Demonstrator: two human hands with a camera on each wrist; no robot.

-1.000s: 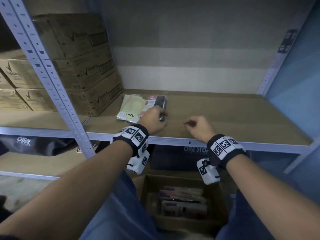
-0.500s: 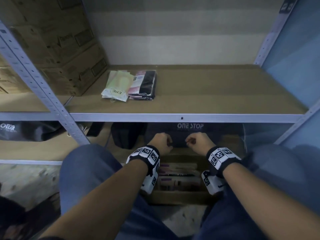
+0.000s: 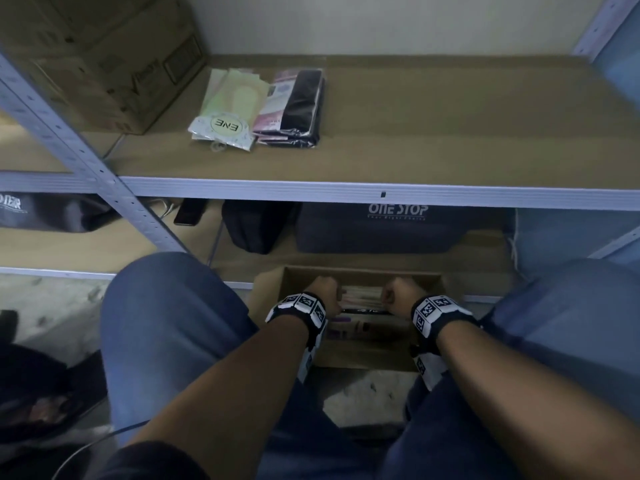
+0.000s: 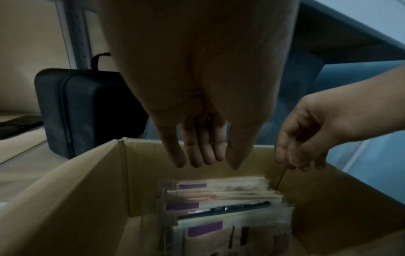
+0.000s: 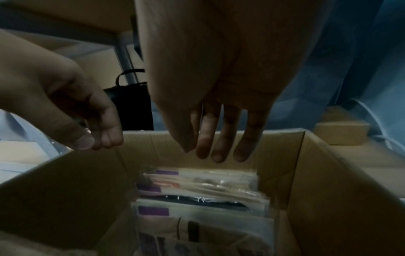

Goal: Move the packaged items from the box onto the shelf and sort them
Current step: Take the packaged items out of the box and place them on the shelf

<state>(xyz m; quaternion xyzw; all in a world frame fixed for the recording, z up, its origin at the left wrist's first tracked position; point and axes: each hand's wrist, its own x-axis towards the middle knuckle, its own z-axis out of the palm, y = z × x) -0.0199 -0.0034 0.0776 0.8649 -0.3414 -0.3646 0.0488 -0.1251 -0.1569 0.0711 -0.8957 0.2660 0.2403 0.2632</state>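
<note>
I've brought both hands down off the shelf into the box at six o'clock. My left hand hangs loosely open, empty; my right hand likewise. Below them stand the remaining packaged items (two sorted piles lie on the shelf at eleven o'clock), so I judge another pick is starting.

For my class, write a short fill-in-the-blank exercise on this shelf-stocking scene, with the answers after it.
1. Both hands hover above the open cardboard ____.
2. The left hand and right hand are holding ____.
3. The pale green packets lie on the ____.
4. Beside them, to their right, sits a stack of ____ packets.

Answers: box; nothing; shelf; black
</note>
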